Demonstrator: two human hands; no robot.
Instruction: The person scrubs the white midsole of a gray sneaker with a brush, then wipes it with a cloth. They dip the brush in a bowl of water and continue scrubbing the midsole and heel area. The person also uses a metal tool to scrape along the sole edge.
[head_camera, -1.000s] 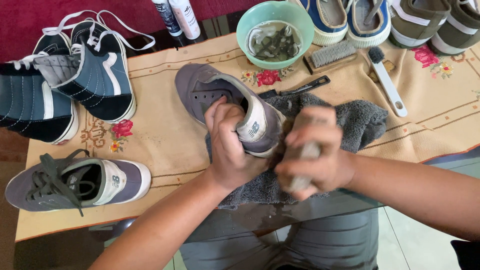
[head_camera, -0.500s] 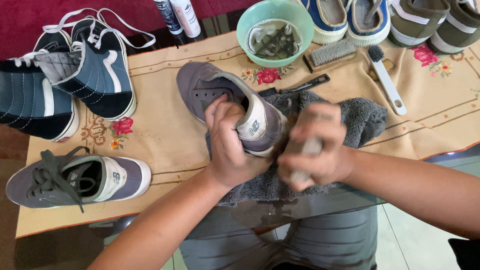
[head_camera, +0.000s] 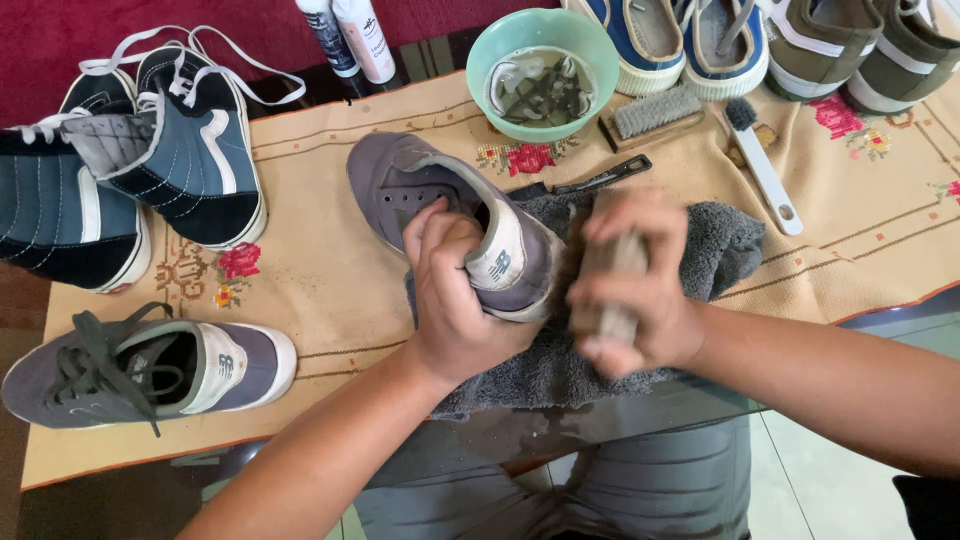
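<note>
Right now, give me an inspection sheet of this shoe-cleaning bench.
Surface: embroidered beige cloth over a glass table.
Job's things: unlaced grey sneaker on a grey towel; brush, blurred.
Clutter: laced grey sneaker, navy high-tops, green bowl of laces in water, scrub brush, white-handled brush, two bottles, more shoes at the top edge.
Grippers: left hand grips the sneaker's heel; right hand holds the brush against it.
Cables: nothing seen.
Surroundings: red fabric, tiled floor.
</note>
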